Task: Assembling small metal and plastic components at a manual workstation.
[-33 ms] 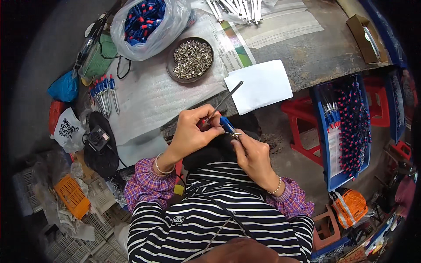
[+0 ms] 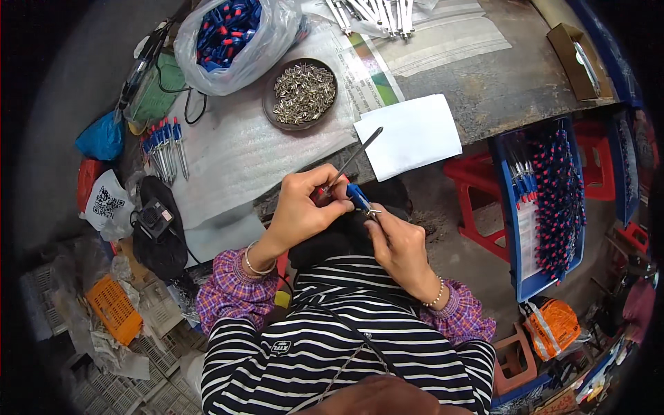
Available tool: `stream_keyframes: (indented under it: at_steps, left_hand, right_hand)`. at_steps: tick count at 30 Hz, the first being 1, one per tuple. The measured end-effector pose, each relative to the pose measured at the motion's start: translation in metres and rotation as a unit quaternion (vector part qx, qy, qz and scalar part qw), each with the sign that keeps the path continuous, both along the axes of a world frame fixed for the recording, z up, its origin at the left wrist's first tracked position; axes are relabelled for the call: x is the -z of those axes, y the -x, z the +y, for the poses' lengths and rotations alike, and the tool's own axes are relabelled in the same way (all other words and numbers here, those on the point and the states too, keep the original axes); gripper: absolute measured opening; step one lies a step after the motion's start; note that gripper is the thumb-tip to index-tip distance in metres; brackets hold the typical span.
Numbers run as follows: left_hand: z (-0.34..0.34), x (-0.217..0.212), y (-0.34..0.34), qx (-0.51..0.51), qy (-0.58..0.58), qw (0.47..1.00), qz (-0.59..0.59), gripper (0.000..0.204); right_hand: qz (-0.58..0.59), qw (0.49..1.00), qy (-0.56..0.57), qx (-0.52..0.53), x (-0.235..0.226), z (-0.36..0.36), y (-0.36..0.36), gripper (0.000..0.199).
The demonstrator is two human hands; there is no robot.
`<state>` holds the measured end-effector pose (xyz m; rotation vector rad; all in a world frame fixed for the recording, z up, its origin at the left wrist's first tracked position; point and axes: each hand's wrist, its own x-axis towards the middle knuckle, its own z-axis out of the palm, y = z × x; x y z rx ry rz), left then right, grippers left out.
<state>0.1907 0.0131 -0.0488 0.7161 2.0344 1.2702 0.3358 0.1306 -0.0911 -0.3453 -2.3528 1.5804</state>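
My left hand (image 2: 309,203) is closed around a screwdriver (image 2: 364,147), its thin dark shaft slanting up to the right over the table edge. The screwdriver's handle is mostly hidden in the palm; some red shows between the fingers. Between my two hands lies a blue piece with a red end (image 2: 357,196). The left fingertips are against its red end, while my right hand (image 2: 399,243) grips its lower end in a pinch. Small silvery metal parts (image 2: 373,211) stick out at the right fingertips; their exact shape is hard to make out.
On the table are a bowl of small metal pins (image 2: 267,104), a plastic bag (image 2: 187,55) of blue-and-red pieces, white paper (image 2: 408,135) and several blue-handled tools (image 2: 162,145). At right, a blue tray (image 2: 514,242) of similar pieces stands beside a red stool (image 2: 477,200).
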Motion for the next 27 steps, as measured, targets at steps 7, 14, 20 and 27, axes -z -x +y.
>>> stream_keyframes:
  at_steps: [7, 14, 20, 27]
  left_hand:
    - [-0.003, 0.003, 0.000, 0.000, 0.010, 1.000, 0.015, 0.020]
    - [-0.006, 0.005, 0.002, 0.002, 0.014, 1.000, 0.002, 0.028]
    - [-0.006, 0.005, 0.007, -0.001, -0.044, 0.987, -0.155, 0.036]
    - [-0.009, 0.001, 0.012, 0.007, 0.016, 0.970, -0.242, 0.030]
  right_hand:
    - [0.041, 0.995, -0.092, 0.021, 0.005, -0.004, 0.001, 0.032]
    - [0.016, 0.998, -0.059, -0.019, -0.002, 0.002, -0.003, 0.032]
    - [0.011, 0.999, -0.001, -0.032, -0.004, 0.001, -0.004, 0.030]
    - [0.011, 0.998, 0.042, -0.034, -0.002, -0.002, -0.008, 0.030]
